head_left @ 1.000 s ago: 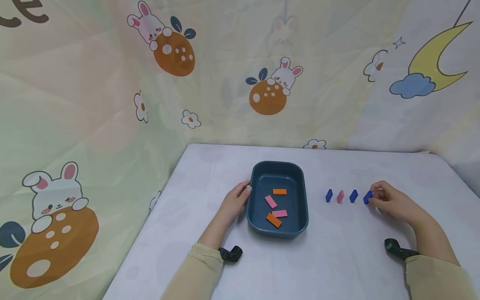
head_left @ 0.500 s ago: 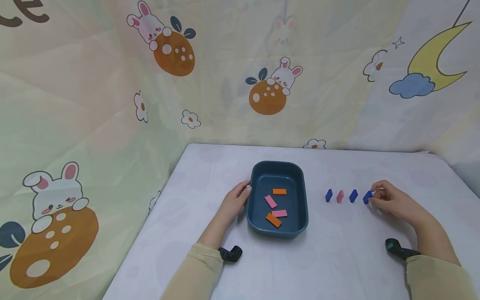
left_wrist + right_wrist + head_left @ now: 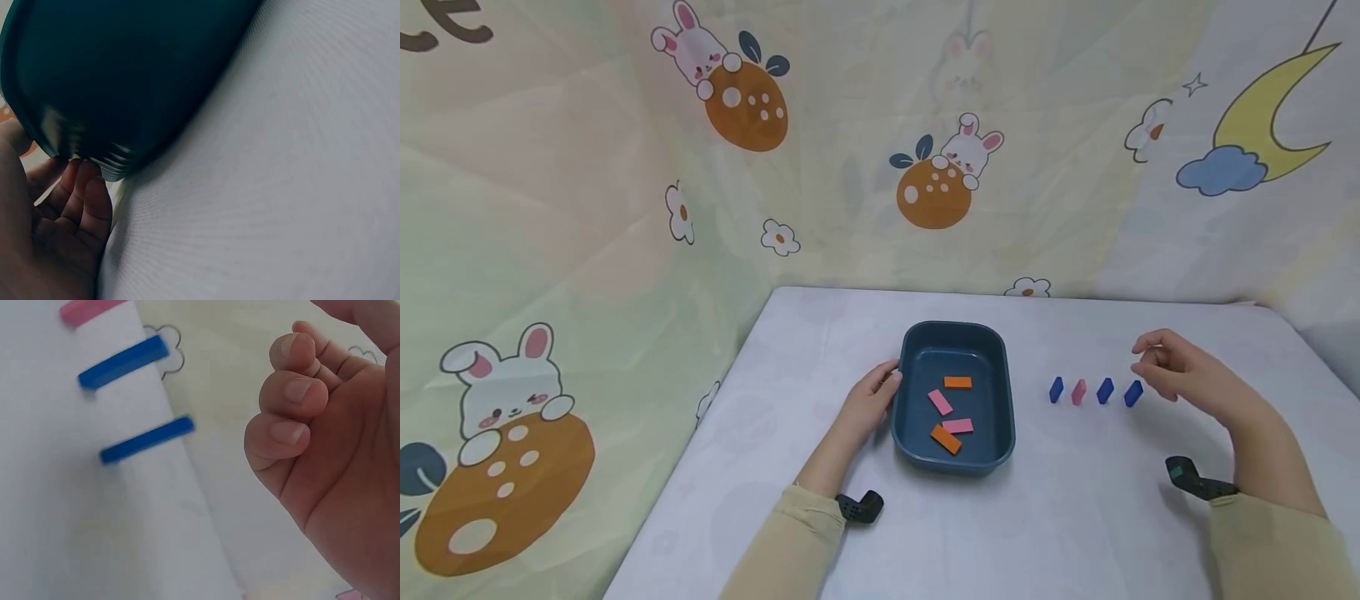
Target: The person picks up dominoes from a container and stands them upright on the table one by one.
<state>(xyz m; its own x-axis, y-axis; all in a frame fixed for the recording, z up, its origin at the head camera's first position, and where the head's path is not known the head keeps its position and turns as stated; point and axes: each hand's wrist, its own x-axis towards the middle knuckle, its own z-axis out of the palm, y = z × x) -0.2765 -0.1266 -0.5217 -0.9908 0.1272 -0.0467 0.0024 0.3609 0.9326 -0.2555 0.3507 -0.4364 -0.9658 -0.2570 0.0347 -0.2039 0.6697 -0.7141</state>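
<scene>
My left hand holds the left side of a dark blue plastic box, its fingertips at the rim and wall in the left wrist view. Inside the box lie two orange dominoes and two pink dominoes. To its right a row of dominoes stands upright: a blue domino, a pink domino, a second blue domino and a third blue domino at the right end. Just right of that last one, my right hand hovers with loosely bent fingers, holding nothing.
A white cloth covers the table. Behind it and on the left hangs a printed fabric backdrop with rabbits, flowers and a moon. Black wrist cameras sit on the left wrist and the right wrist.
My right hand has let go of the rightmost blue domino and lifted slightly up and away from it. That domino stays standing. The left hand and the box keep their place.
</scene>
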